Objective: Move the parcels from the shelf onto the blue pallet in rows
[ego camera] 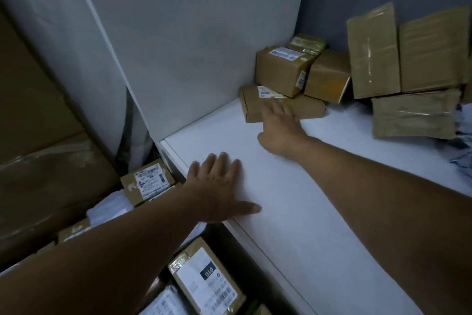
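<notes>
**Head view.** The flat parcel (310, 107), taken as the landmark for all positions here, is shown lying on the white shelf (332, 187) near the back corner. A small box (278, 72) is stacked on its far half. Its long axis is seen to run left to right, across the line of the right forearm.

The right hand (279, 125) is laid at the parcel's near edge. The fingers (277, 107) are extended, slightly parted and rested on the lid, with nothing gripped. The thumb is held out to the left, off the parcel.

The left hand (217, 189) is pressed flat on the shelf's front edge, well in front and to the left of the flat parcel, fingers spread. The right hand is thus judged the nearer, and a pull toward the body is probably called for.

To the right of the flat parcel, padded envelopes (431, 49) are leaned against the wall. Below and in front of it, labelled parcels (204, 276) are seen. The blue pallet cannot be made out.
</notes>
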